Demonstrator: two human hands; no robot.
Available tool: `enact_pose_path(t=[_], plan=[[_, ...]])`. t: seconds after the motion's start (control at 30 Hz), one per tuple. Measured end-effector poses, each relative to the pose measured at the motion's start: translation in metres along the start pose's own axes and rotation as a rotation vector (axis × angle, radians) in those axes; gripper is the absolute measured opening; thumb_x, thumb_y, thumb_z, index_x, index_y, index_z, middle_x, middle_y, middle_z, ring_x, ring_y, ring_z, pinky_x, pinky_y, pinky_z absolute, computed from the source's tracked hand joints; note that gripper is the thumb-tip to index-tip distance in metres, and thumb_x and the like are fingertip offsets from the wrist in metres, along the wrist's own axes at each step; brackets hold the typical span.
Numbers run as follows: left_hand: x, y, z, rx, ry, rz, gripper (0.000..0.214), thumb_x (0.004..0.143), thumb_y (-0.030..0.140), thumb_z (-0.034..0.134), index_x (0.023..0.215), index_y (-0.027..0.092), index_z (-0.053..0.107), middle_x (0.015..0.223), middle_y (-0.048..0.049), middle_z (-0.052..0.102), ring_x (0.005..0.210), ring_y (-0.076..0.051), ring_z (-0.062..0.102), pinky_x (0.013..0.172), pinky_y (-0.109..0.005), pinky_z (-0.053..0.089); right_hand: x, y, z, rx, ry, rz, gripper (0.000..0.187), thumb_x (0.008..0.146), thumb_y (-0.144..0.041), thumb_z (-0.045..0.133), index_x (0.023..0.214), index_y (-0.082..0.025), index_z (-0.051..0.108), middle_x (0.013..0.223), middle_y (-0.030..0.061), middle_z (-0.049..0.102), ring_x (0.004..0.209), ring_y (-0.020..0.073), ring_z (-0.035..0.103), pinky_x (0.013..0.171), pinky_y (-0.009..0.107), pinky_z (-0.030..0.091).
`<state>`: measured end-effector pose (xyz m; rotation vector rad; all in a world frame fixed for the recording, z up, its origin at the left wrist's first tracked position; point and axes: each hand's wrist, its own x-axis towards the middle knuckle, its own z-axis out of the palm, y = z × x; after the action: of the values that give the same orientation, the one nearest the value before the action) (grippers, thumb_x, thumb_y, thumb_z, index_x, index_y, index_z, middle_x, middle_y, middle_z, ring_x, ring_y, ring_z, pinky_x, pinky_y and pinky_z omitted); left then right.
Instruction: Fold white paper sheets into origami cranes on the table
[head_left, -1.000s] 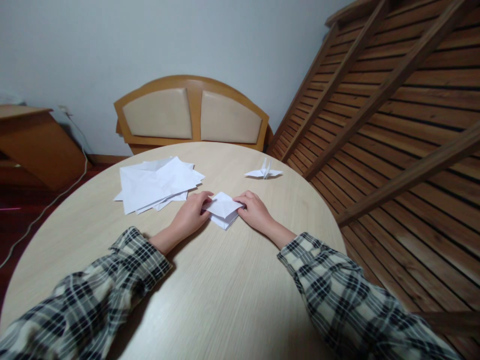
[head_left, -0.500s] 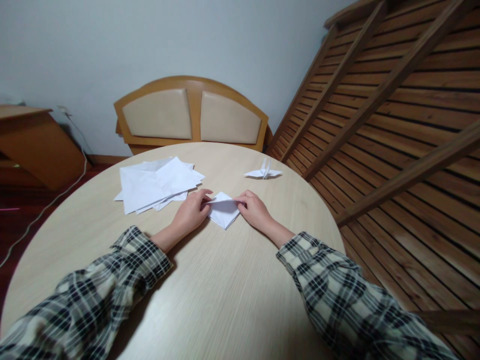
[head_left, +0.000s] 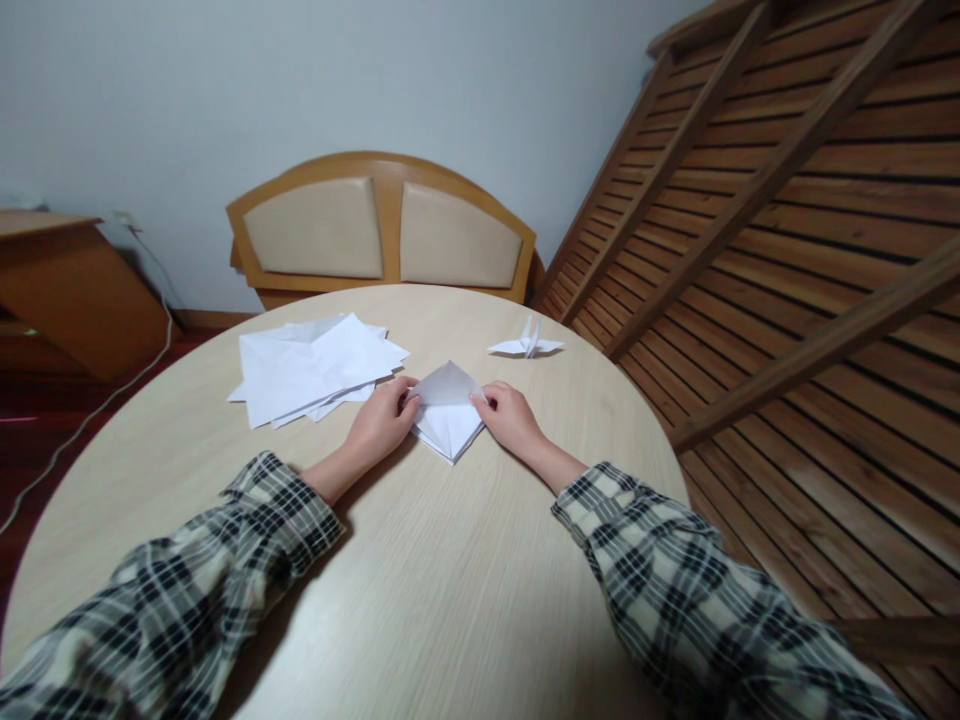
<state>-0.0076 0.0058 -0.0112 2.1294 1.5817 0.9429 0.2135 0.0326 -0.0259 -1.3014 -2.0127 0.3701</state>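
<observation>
A folded sheet of white paper [head_left: 448,425] lies on the table in front of me, one corner pointing towards me. Its far flap stands raised, showing a greyer, shaded face with a peak at the top. My left hand [head_left: 386,415] pinches the left corner between thumb and fingers. At the right corner my right hand [head_left: 510,415] pinches the paper in the same way. Beyond my right hand sits a finished white paper crane [head_left: 528,343], wings spread. Several loose white sheets [head_left: 307,365] lie in an uneven pile beyond my left hand.
The round pale wooden table [head_left: 397,590] carries everything. Behind it stands a padded headboard [head_left: 382,225] against the wall. Wooden slats [head_left: 787,250] lean at the right. On the left are a brown desk [head_left: 71,285] and a white cable [head_left: 97,418].
The far flap of the folded paper has risen higher and now shows its shaded face. Both hands keep their grip at the side corners. The crane and the pile have not moved.
</observation>
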Motion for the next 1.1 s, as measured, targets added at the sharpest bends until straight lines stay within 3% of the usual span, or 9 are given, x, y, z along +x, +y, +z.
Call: enact_pose_path(t=[0.37, 0.53, 0.73, 1.1], plan=[[0.000, 0.000, 0.000, 0.002, -0.001, 0.012, 0.020, 0.091, 0.029, 0.044, 0.096, 0.017, 0.060, 0.091, -0.0091, 0.068, 0.079, -0.022, 0.059, 0.071, -0.035, 0.042, -0.001, -0.005, -0.002, 0.004, 0.014, 0.011, 0.031, 0.089, -0.025, 0.055, 0.058, -0.018, 0.053, 0.065, 0.0010, 0.052, 0.063, 0.0136, 0.047, 0.062, 0.026, 0.032], [0.000, 0.004, -0.001, 0.032, -0.001, 0.034, 0.021, 0.091, 0.032, 0.045, 0.081, 0.018, 0.058, 0.079, -0.0069, 0.064, 0.073, -0.021, 0.055, 0.066, -0.033, 0.037, -0.001, -0.008, -0.002, -0.004, 0.007, 0.019, 0.028, 0.087, -0.026, 0.056, 0.060, -0.017, 0.057, 0.066, 0.0016, 0.055, 0.064, 0.0135, 0.049, 0.061, 0.026, 0.032], [0.002, 0.007, 0.000, 0.052, -0.008, 0.039, 0.031, 0.092, 0.031, 0.042, 0.062, 0.021, 0.044, 0.062, -0.0026, 0.054, 0.062, -0.018, 0.048, 0.060, -0.032, 0.030, -0.003, -0.012, -0.003, -0.037, 0.002, -0.032, 0.039, 0.093, -0.031, 0.050, 0.056, -0.018, 0.052, 0.063, 0.0012, 0.053, 0.062, 0.0131, 0.048, 0.060, 0.027, 0.030], [0.003, 0.007, 0.004, 0.101, 0.035, 0.049, 0.036, 0.093, 0.039, 0.044, 0.062, 0.022, 0.043, 0.063, -0.0031, 0.053, 0.065, -0.020, 0.049, 0.063, -0.034, 0.032, -0.004, -0.019, -0.005, -0.199, 0.026, -0.008, 0.030, 0.091, -0.030, 0.053, 0.064, -0.019, 0.061, 0.066, 0.0016, 0.061, 0.064, 0.0140, 0.049, 0.060, 0.028, 0.027]])
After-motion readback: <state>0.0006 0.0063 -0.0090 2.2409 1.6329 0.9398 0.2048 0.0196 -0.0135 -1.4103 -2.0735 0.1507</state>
